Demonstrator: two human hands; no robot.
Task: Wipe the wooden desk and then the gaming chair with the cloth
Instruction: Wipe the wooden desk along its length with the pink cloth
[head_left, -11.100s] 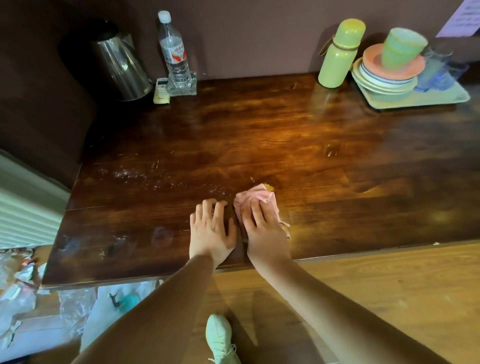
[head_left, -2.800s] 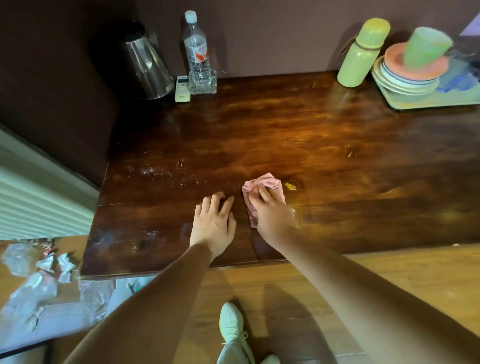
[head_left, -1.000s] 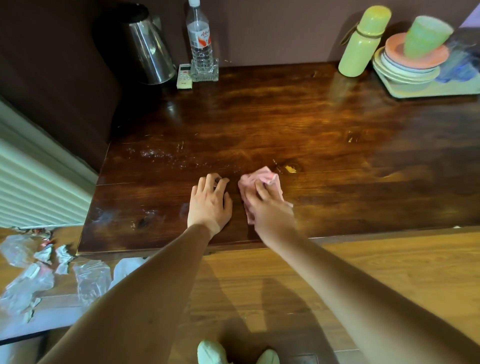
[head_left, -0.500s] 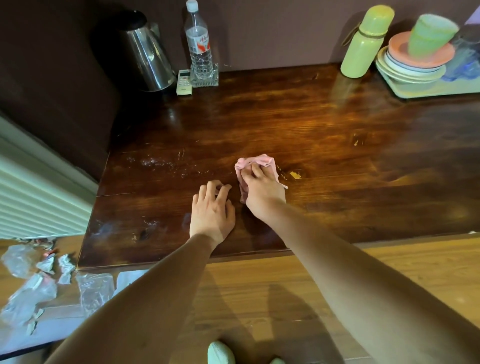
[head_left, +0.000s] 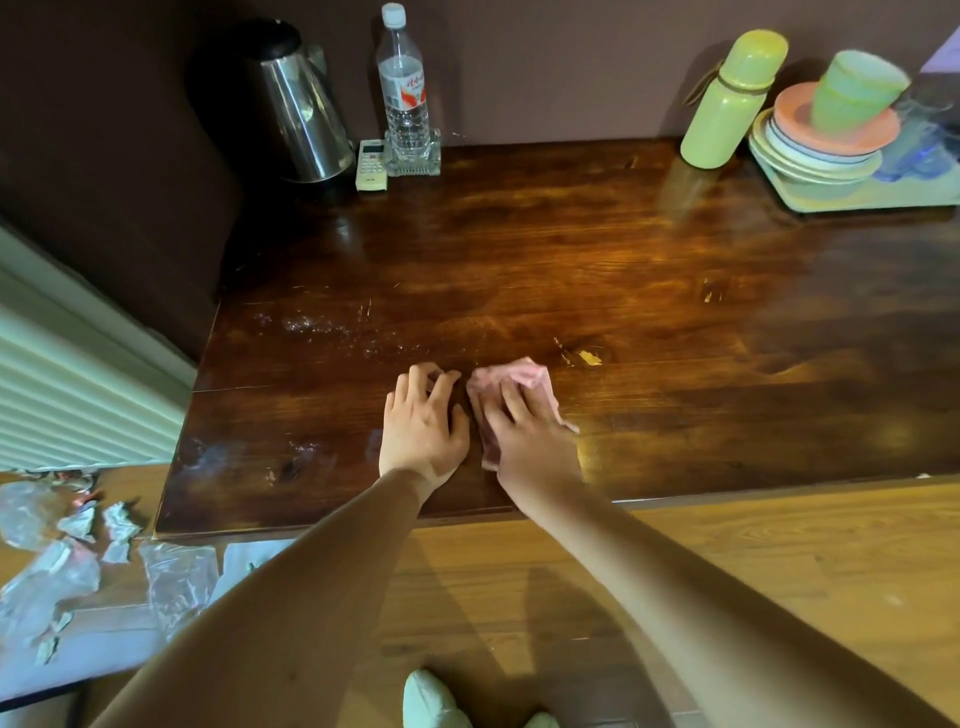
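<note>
Two hands are down on the wooden desk, near its front edge. The right hand lies flat on the pink cloth, fingers spread and fairly straight, pressing it to the wood rather than clutching it. The left hand rests on the bare top just beside it, fingers loosely bent at the tips and holding nothing. The chair is not in view, so I judge the desk half of the job to be the one in hand. To do it well, the pale specks up and to the left of the left hand want gathering with long, overlapping strokes drawn toward one edge, not scattering with short rubs. The yellowish mark just right of the cloth may be a chip in the finish and may not lift. A flat palm would spread the pressure evenly. Along the back, the kettle, the bottle and the stacked plates call for careful strokes around their bases.
</note>
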